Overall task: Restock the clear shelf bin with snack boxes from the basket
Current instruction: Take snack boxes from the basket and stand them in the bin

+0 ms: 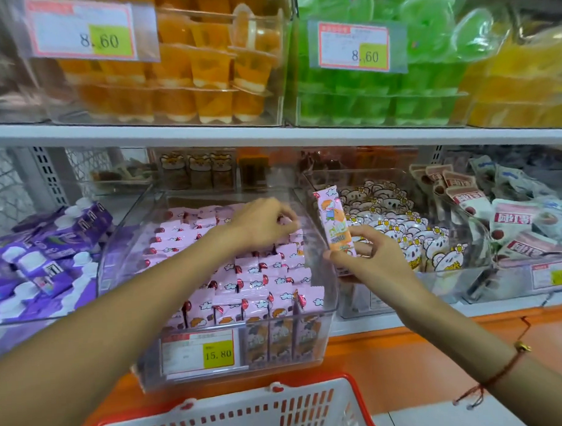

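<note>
Reaching into the middle of the frame, the left hand [267, 223] is hovering over the clear shelf bin [322, 311], its fingers [288, 217] curling down onto the pink snack boxes [260, 278] near the bin's back right corner; whether they are actually pinching one is impossible to tell from this angle. The boxes are standing in tight rows that are filling most of the bin, with a yellow price tag [218, 354] reading 15.80 sitting on the bin's front wall.

Just right of centre, the right hand [368, 257] is gripping a single snack box [334, 220] by its lower end, thumb and fingers curling round it. This box is standing nearly upright, tilting slightly to the left, and is hanging above the bin's right wall, between this bin and the neighbouring one. A red string bracelet [502, 370] is circling the right wrist at the lower right.

At the bottom centre, the rim of a red and white basket [237, 417] is showing; its contents are out of view.

On the left of the frame, purple packs [49, 255] are lying heaped in the next bin. On the right, bear-printed pouches [399, 227] and pale packets [515, 222] are filling further bins. On the upper shelf, orange jelly cups [202, 74] and green jelly cups [396, 88] are sitting in clear bins, each tagged 8.60.
</note>
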{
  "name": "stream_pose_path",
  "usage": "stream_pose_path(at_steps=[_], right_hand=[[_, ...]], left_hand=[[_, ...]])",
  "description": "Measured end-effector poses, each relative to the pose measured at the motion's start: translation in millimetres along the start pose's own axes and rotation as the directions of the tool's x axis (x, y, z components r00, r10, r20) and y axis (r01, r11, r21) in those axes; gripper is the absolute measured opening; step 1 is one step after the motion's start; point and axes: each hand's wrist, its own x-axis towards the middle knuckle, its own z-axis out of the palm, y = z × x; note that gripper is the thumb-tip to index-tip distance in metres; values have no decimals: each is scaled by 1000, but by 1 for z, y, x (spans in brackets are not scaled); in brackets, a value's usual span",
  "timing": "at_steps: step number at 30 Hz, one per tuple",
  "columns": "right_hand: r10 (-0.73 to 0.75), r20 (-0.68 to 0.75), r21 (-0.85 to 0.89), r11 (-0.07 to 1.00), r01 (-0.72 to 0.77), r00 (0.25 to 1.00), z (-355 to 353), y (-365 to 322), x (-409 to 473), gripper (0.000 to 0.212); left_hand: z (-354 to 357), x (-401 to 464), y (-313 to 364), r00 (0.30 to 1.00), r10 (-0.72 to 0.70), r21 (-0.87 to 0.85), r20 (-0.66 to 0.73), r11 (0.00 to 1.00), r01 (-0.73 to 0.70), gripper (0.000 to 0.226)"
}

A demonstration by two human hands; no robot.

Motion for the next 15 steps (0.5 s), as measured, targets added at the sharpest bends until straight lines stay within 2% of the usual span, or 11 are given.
stream_pose_path(at_steps=[1,2,4,5,7,9,15], right_hand=[[2,-3,9,1000,-2,1000,-1,0,-5,29],[6,-9,26,1000,-5,1000,-2,2,-10,30],[31,-44,40,999,-29,999,-2,6,-20,31],[51,-66,33,998,-49,997,-1,8,-25,31],[62,-96,18,998,-61,993,3,11,-30,31],[20,-117,2,1000,-20,993,7,12,-33,26],[-43,-149,-28,999,39,988,12,13,-37,27]], left_hand=[[-4,-13,2,996,33,-54,-82,998,-37,26],[-7,-28,4,992,96,-120,-76,987,-105,28],[-9,-61,10,958,250,-223,140,951,-216,36],[-6,-72,13,927,296,-199,232,947,-253,38],[2,-78,18,892,347,-99,289,938,-332,43],[7,-75,25,882,359,-48,306,931,-362,45],[-3,-72,3,850,304,-45,430,948,-316,33]])
